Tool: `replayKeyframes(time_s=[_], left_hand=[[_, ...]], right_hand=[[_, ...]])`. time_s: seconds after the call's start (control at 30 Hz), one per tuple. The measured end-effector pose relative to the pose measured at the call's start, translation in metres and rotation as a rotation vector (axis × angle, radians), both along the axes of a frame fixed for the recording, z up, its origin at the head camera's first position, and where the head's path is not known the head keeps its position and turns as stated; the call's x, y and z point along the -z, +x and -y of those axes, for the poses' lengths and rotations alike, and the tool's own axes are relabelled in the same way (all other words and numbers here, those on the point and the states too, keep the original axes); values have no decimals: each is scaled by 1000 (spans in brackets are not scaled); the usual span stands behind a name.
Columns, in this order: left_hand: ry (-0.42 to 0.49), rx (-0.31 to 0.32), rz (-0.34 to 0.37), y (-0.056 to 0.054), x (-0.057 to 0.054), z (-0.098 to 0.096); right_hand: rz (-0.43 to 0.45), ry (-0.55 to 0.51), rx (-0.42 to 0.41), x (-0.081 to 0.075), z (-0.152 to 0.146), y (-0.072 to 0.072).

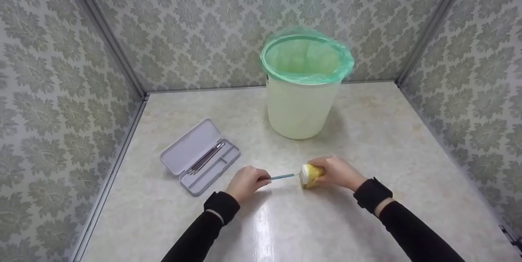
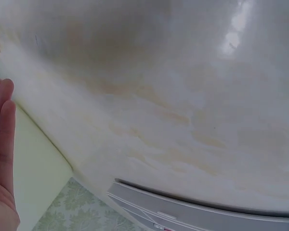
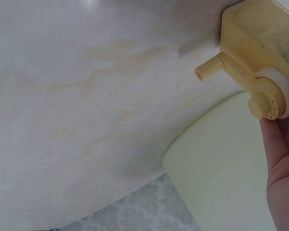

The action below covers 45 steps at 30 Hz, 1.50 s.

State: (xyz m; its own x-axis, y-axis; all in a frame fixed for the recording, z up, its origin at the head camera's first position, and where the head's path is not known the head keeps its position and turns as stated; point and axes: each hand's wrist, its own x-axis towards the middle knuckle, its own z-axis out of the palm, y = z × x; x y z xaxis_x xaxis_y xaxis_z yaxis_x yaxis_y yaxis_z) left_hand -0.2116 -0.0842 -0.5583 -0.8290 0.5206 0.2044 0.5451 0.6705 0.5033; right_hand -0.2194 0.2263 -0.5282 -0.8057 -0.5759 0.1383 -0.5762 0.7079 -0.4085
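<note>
My left hand (image 1: 248, 181) pinches a blue pencil (image 1: 282, 176) that points right. Gripped in my right hand (image 1: 338, 172) is a yellow crank pencil sharpener (image 1: 314, 174), its white front turned toward the pencil. The pencil's tip lies right by that front; whether it touches, I cannot tell. In the right wrist view the sharpener's crank handle (image 3: 211, 67) sticks out, and fingers (image 3: 279, 144) support its underside. Only part of the left hand (image 2: 2, 159) shows in the left wrist view, at the left edge.
An open grey pencil case (image 1: 210, 174) holding several pencils (image 1: 207, 158) lies left of my left hand. Behind my hands stands a pale bin (image 1: 299, 111) with a green bag (image 1: 346, 60) over its rim. Patterned walls (image 1: 228, 29) enclose the table (image 1: 163, 229).
</note>
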Motion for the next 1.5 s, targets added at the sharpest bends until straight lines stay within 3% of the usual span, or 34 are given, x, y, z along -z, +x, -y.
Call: replayKeyframes(time_s=[0.5,0.8,0.97,1.5], left_hand=[[112,-45,63,4,5,10],[356,-61,138,10,7,3],[495,-86,215,14,7,-2],[721,-240,325,32,13,-17]], right_hand=[[3,-3,6,2,-3,-1],[0,-28,3,4,-4,-1],[-10,-38,-1,6,-4,-1],[4,-51,34,10,-5,0]])
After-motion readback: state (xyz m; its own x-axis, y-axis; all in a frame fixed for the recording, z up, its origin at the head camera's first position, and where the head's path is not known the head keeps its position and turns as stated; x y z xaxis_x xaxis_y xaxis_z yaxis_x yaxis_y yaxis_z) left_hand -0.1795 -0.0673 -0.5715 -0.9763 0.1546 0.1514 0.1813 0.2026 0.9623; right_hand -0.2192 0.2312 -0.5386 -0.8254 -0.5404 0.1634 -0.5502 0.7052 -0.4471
